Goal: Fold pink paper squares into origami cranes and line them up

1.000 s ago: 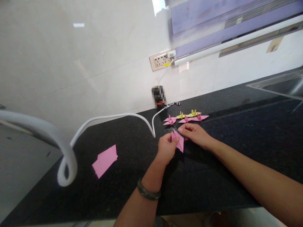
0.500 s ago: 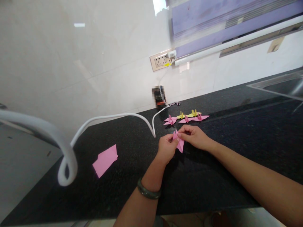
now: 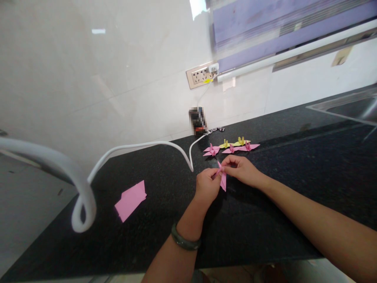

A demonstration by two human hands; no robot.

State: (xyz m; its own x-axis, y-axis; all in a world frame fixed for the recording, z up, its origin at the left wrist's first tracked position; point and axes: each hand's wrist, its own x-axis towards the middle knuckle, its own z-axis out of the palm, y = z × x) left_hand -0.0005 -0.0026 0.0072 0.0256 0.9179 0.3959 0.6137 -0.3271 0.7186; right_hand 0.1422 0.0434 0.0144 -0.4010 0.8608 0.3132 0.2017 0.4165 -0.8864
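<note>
The left hand point(image 3: 207, 185) and right hand point(image 3: 244, 170) pinch the pink paper point(image 3: 223, 183) between them, above the counter point(image 3: 126, 247). It looks light, thin, easily torn; 2 gentle fingertip pinches on layered folds should suit.

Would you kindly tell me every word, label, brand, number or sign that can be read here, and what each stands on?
There is no readable text in this view.
Yellow tag on the wall socket: too small to tell whether it bears print.
Dark object by the wall: pixelated, so any marking is unreadable.
Folded pink paper in the left hand and right hand: no lettering visible.
Pink sheets: no lettering visible.
</note>
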